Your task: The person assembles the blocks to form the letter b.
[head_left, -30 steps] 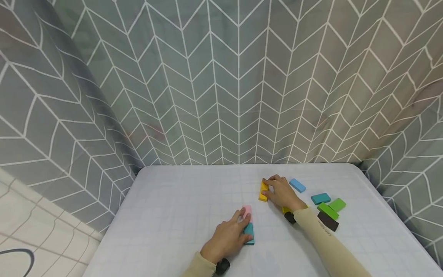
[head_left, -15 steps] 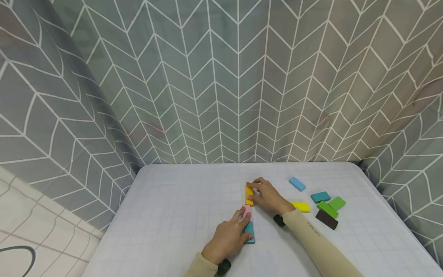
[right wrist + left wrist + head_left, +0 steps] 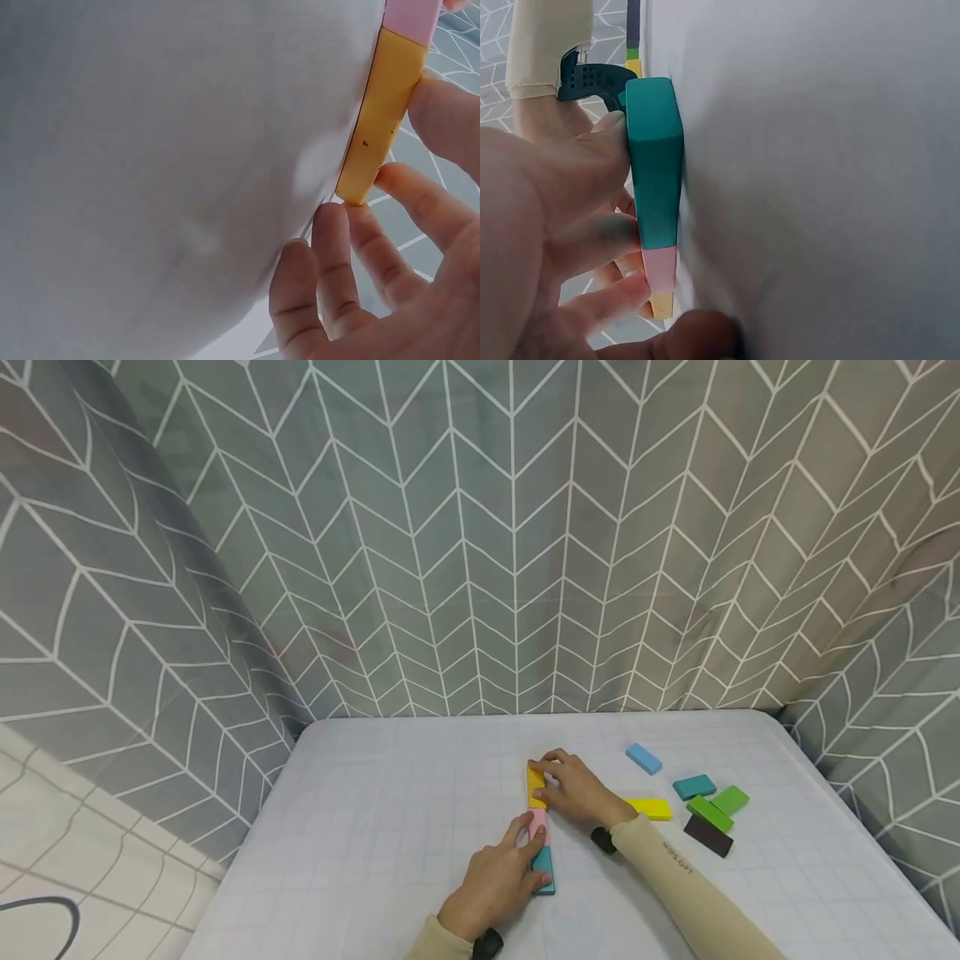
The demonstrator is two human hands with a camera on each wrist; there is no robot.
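Note:
Three flat blocks lie end to end in a line on the white table: teal (image 3: 543, 863) nearest, pink (image 3: 537, 820) in the middle, orange (image 3: 535, 788) farthest. My left hand (image 3: 497, 878) rests on the near part of the line, thumb at the teal block and fingertips on the teal and pink ones. At the far end, my right hand (image 3: 576, 791) holds the orange block between its thumb and fingers. In the right wrist view the orange block (image 3: 382, 112) meets the pink block (image 3: 412, 16) at its end.
A yellow block (image 3: 651, 809) lies by the right forearm. Farther right are a light blue block (image 3: 644, 758), another teal block (image 3: 694, 787), two green blocks (image 3: 709, 813), one leaning on the other, and a dark block (image 3: 708, 836). A patterned curtain (image 3: 480, 568) stands behind the table.
My right hand has moved left with the orange block, bringing it to the pink block's far end and uncovering the yellow block. My left hand has stayed nearly still on the teal and pink blocks.

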